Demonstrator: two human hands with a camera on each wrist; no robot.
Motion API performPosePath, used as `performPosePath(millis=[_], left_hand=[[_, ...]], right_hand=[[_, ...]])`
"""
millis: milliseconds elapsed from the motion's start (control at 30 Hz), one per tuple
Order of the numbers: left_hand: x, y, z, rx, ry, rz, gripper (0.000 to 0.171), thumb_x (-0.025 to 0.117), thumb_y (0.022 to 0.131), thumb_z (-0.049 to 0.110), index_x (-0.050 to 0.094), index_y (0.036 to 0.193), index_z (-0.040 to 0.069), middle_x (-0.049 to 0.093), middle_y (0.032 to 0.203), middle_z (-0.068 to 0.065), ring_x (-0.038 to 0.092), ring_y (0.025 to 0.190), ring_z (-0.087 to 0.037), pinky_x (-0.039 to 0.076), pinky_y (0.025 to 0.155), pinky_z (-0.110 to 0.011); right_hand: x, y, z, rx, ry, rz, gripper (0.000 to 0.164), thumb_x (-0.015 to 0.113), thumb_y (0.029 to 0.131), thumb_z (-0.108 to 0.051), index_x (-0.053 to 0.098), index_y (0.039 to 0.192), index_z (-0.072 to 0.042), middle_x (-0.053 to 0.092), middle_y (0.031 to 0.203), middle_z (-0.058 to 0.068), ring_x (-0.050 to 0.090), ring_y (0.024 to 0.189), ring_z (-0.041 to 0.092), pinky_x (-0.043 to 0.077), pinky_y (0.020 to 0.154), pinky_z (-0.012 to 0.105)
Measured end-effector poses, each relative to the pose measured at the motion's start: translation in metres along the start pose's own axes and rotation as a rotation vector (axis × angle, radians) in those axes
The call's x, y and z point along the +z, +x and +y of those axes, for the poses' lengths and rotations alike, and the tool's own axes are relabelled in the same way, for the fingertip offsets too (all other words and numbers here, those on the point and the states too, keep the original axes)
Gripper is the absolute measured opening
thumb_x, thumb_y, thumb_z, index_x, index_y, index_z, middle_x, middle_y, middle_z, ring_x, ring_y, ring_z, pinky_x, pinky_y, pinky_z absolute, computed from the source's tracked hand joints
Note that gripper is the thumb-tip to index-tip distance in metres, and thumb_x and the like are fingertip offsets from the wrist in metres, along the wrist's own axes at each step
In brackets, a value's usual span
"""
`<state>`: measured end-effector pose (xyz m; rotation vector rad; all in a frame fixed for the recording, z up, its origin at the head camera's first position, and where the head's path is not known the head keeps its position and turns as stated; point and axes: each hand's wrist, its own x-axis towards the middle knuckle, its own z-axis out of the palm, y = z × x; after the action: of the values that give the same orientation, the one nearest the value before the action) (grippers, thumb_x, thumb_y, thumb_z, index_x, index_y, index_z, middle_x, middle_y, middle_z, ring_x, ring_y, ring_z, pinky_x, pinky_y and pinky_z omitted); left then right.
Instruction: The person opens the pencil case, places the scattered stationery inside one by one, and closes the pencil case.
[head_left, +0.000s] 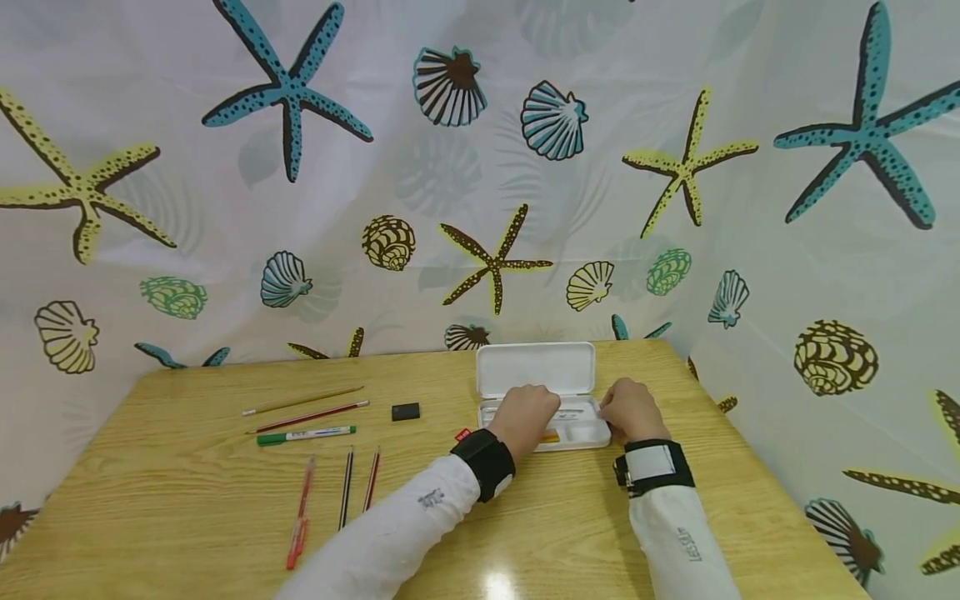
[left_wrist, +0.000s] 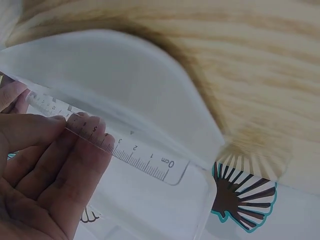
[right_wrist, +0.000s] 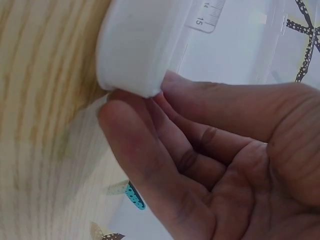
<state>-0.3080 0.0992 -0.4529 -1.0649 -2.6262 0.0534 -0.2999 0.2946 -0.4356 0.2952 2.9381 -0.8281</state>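
Observation:
A white pencil case (head_left: 536, 371) lies on the table with its lid raised. My left hand (head_left: 527, 419) is over the tray and pinches a clear plastic ruler (left_wrist: 145, 160) between thumb and fingers; in the left wrist view the ruler runs along the inside of the case wall. The ruler's 15 end shows inside the case in the right wrist view. At the case's right end, my right hand (head_left: 633, 410) grips the wall, thumb on the rim and fingers outside. Beside my left hand, a small orange-yellow item (head_left: 550, 436) sits in the tray.
Left of the case are a black eraser (head_left: 406, 412), a yellow pencil (head_left: 303, 401), a red pencil (head_left: 311, 416) and a green marker (head_left: 306, 436). Nearer lie a red pen (head_left: 302, 512), a dark pencil (head_left: 346, 487) and another red pencil (head_left: 372, 477). Patterned cloth (head_left: 337, 208) hangs behind the table.

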Motion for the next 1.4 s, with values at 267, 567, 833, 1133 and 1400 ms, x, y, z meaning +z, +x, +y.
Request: performPosePath(millis=[267,567,833,1133,1400], left_hand=[[0.0052,0.0004,-0.0018,-0.028,-0.033,0.004,0.007,0.076,0.094,0.009,0.077,0.097,0.015,0.072,0.085,0.0,0.07,0.079,-0.015,0.057,0.065,-0.029],[0.0067,-0.002,-0.0028,-0.027,-0.035,0.005,0.006,0.077,0.093,0.01,0.078,0.096,0.015,0.072,0.084,0.0,0.071,0.078,-0.015,0.057,0.063,-0.03],[0.0073,-0.0036,-0.0049,-0.032,-0.044,0.006,0.005,0.077,0.093,0.011,0.077,0.095,0.016,0.072,0.084,0.0,0.07,0.078,-0.015,0.057,0.063,-0.032],[0.0069,-0.0062,-0.0062,-0.044,-0.069,-0.013,0.005,0.075,0.094,0.009,0.077,0.095,0.014,0.073,0.084,-0.001,0.07,0.077,-0.015,0.057,0.062,-0.032],[0.002,-0.0088,-0.0087,-0.048,-0.093,-0.034,0.006,0.076,0.094,0.01,0.076,0.098,0.013,0.073,0.088,-0.001,0.071,0.081,-0.017,0.057,0.065,-0.032]], right_hand=[[-0.0011,-0.001,-0.0004,0.005,0.012,0.004,0.007,0.069,0.091,-0.001,0.071,0.088,0.005,0.065,0.08,0.015,0.061,0.069,0.027,0.047,0.057,0.032],[0.001,0.0005,0.0015,0.002,0.009,0.011,0.007,0.07,0.09,-0.001,0.072,0.085,0.004,0.065,0.078,0.014,0.061,0.067,0.026,0.047,0.056,0.031],[0.0011,0.0007,0.0025,-0.01,0.009,0.007,0.007,0.07,0.09,-0.001,0.072,0.088,0.006,0.065,0.079,0.015,0.061,0.069,0.027,0.048,0.057,0.032],[0.0007,-0.0014,0.0003,0.005,0.026,-0.004,0.008,0.069,0.092,0.0,0.071,0.091,0.007,0.065,0.08,0.016,0.061,0.068,0.027,0.048,0.056,0.031],[0.0013,-0.0024,-0.0002,0.019,0.031,-0.002,0.007,0.068,0.092,0.0,0.07,0.092,0.007,0.065,0.081,0.016,0.061,0.068,0.026,0.047,0.056,0.031]])
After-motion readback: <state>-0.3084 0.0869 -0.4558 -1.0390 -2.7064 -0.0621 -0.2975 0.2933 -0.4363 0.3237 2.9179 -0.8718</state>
